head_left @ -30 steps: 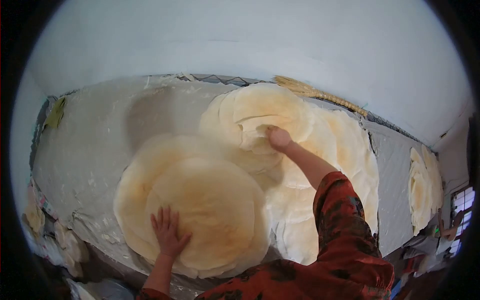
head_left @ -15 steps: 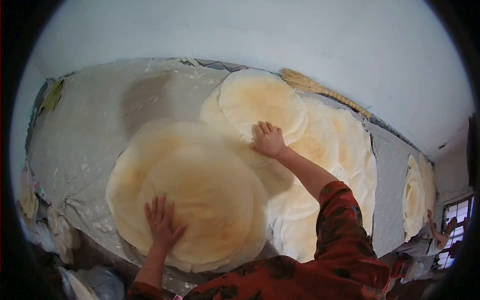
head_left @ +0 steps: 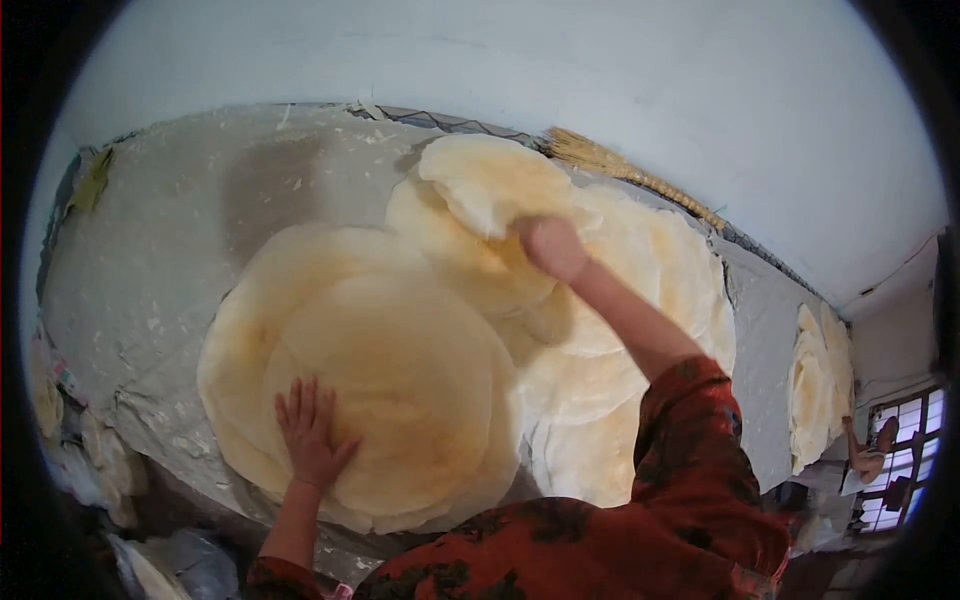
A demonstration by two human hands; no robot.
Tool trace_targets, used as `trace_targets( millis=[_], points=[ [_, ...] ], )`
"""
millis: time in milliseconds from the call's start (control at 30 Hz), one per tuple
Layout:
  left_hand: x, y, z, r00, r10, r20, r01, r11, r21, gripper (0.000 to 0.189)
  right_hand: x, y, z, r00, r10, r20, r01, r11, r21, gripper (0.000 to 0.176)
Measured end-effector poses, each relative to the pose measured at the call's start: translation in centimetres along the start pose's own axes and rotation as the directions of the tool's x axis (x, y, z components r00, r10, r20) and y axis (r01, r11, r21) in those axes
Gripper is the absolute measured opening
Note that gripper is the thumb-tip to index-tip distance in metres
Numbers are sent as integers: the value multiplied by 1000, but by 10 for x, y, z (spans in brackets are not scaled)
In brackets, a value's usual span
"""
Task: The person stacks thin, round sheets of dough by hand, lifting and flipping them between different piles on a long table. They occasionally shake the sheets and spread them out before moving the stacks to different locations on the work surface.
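Note:
My left hand (head_left: 315,440) lies flat, fingers spread, on a stack of large, thin, round flatbreads (head_left: 400,390) with pale rims and light-brown middles. Ahead and to the right, my right hand (head_left: 552,247) is closed on the near edge of another flatbread (head_left: 490,180), which is partly raised and bent. Motion blurs those fingers. Beneath it lies a browner flatbread (head_left: 440,235). More overlapping flatbreads (head_left: 590,400) spread under and beside my right forearm.
A grey, flaky sheet (head_left: 150,270) covers the work surface. A straw broom (head_left: 630,175) lies along the wall. Further flatbreads (head_left: 815,385) sit at the far right, with another person's arm (head_left: 868,455) nearby. Plastic bags (head_left: 195,560) lie below left.
My right hand has closed on the upper flatbread's near edge and lifted it, drawing it up and away so the browner one below shows. My left hand stays on the stack.

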State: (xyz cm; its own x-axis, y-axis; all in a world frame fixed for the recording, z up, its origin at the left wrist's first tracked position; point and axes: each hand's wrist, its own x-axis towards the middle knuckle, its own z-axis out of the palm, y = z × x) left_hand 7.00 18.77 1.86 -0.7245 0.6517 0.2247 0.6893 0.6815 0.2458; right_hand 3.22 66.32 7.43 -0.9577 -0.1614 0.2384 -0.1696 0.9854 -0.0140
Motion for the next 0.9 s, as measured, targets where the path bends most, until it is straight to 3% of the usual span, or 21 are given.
trace_targets(
  millis=[33, 100, 133, 167, 200, 233, 267, 300, 333, 400, 433, 500, 633, 733, 800, 833, 900],
  points=[
    [0, 0, -1, 1000, -1, 4, 1, 1000, 0, 71, -21, -7, 17, 998, -67, 19, 67, 998, 7, 24],
    [0, -1, 0, 1000, 0, 9, 0, 1000, -1, 71, -57, -41, 13, 945, -295, -142, 252, 933, -259, 33],
    [-1, -2, 0, 1000, 7, 4, -7, 1000, -3, 71, -72, -50, 17, 946, -291, -143, 247, 933, -260, 33],
    [-2, -3, 1, 1000, 12, 0, -12, 1000, -3, 72, -86, -54, 24, 941, -32, -338, -9, 993, -119, 36],
    [-1, -3, 0, 1000, 12, 3, -12, 1000, -6, 72, -94, -52, 32, 846, 241, -476, -238, 969, 67, 39],
    [-1, -2, 0, 1000, 5, 18, -5, 1000, 1, 72, -105, -37, 55, 848, 244, -471, -241, 968, 67, 39],
    [-2, 0, -1, 999, 4, 33, -4, 1000, 7, 72, -119, -16, 89, 659, 698, -280, -563, 705, 432, 34],
    [-2, 1, -1, 999, 11, 33, -11, 1000, 4, 72, -119, -12, 90, 337, 940, 55, -731, 224, 644, 29],
    [-1, 0, -1, 999, 9, 37, -9, 1000, 10, 72, -118, -4, 87, 334, 942, 47, -729, 226, 646, 29],
    [-1, -2, 1, 999, 9, 35, -10, 1000, 22, 72, -107, 4, 73, 159, 854, 496, -610, -310, 729, 20],
    [-4, -3, 5, 1000, 12, 15, -13, 1000, 13, 72, -105, -1, 63, 163, 855, 493, -606, -308, 734, 20],
    [-4, -7, 4, 1000, 12, -10, -12, 1000, 4, 71, -103, -10, 49, -43, 877, 478, -577, -412, 705, 16],
    [-2, -1, 0, 1000, 9, -16, -9, 1000, -12, 72, -109, -3, 66, 25, 853, 521, -539, -427, 726, 18],
    [-6, -4, 4, 1000, 12, -21, -12, 1000, -13, 72, -89, -3, 77, 102, 791, 603, -412, -518, 749, 19],
    [-6, -6, 2, 1000, 4, -27, -5, 1000, -23, 72, -76, -7, 67, 121, 662, 740, -311, -682, 662, 24],
    [-6, -4, 0, 1000, -7, -24, 6, 999, -46, 71, -72, -8, 60, 125, 661, 740, -316, -681, 661, 24],
    [-6, -1, -1, 999, -34, -24, 32, 997, -63, 71, -56, -20, 40, 41, 615, 787, -247, -757, 605, 30]
  ],
)
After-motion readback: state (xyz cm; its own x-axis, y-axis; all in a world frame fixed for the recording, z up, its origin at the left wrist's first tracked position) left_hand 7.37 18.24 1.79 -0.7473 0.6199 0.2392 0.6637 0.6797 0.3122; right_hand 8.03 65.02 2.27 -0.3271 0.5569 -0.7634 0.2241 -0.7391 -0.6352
